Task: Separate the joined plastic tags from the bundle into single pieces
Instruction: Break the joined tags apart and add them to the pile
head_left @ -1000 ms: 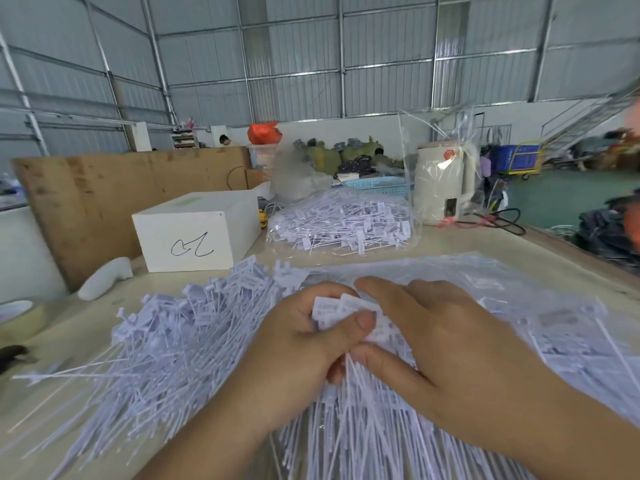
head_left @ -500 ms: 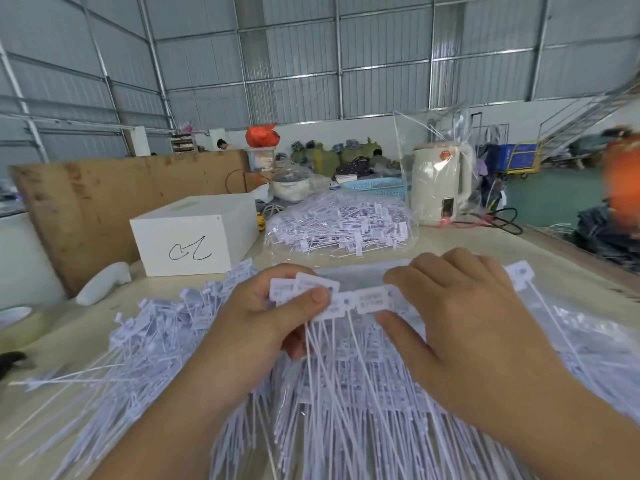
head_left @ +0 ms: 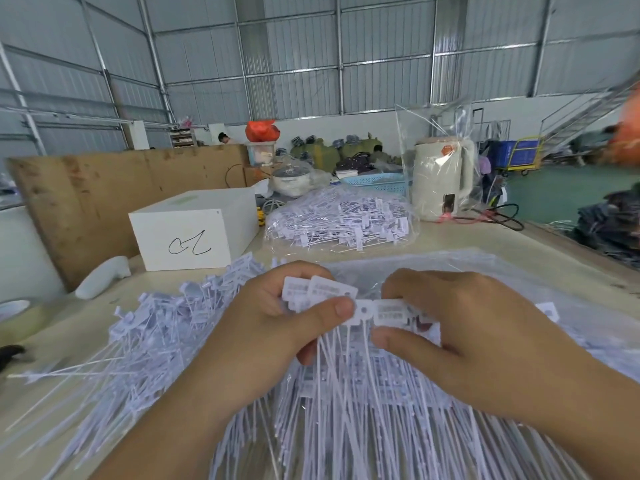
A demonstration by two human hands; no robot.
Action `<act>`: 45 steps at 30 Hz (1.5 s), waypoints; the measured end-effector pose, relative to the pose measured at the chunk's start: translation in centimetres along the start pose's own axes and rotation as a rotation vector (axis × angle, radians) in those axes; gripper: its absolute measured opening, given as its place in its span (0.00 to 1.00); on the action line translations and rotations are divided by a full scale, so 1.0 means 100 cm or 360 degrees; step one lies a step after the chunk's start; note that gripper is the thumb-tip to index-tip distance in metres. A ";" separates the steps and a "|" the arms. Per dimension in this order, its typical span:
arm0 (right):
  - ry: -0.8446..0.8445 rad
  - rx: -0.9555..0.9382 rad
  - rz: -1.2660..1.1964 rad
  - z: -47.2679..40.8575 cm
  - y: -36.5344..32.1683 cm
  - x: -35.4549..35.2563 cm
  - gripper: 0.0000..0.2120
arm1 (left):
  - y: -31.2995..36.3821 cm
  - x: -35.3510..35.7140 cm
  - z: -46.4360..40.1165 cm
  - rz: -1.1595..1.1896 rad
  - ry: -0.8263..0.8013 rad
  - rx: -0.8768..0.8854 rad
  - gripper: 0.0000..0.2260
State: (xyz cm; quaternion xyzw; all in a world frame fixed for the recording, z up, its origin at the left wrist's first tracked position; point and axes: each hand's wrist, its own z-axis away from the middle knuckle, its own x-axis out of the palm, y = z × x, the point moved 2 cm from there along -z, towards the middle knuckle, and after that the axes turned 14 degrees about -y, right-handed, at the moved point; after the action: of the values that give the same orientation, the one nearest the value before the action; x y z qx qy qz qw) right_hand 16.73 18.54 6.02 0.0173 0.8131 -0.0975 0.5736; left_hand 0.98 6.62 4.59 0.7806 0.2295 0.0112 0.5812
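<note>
2 hands pinch 1 strip of joined tags (head_left: 363, 308) above the pile (head_left: 145, 344): left hand (head_left: 277, 327) and right hand (head_left: 474, 334) at opposite ends, strip running crosswise between them, tails hanging down.

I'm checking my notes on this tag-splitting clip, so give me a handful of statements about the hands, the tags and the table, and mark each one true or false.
1. Both hands hold one row of joined tags. True: the left hand and the right hand each pinch it.
2. The white box is blank. False: it bears a black scribble.
3. A clear bag of tags lies behind the hands. True.
4. The kettle stands left of the white box. False: it stands to the right, wrapped in clear plastic.
5. Loose tags lie piled by the left hand. True.
</note>
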 end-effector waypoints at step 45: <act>0.0380 -0.0017 0.0002 -0.001 -0.009 0.003 0.14 | -0.010 0.010 -0.001 -0.0014 0.0399 -0.0011 0.06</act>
State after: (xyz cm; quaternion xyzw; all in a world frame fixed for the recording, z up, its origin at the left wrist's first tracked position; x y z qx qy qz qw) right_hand 16.40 17.64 5.92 0.0261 0.8762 -0.0901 0.4727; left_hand 1.49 7.28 3.48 0.7701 0.3038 0.1070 0.5506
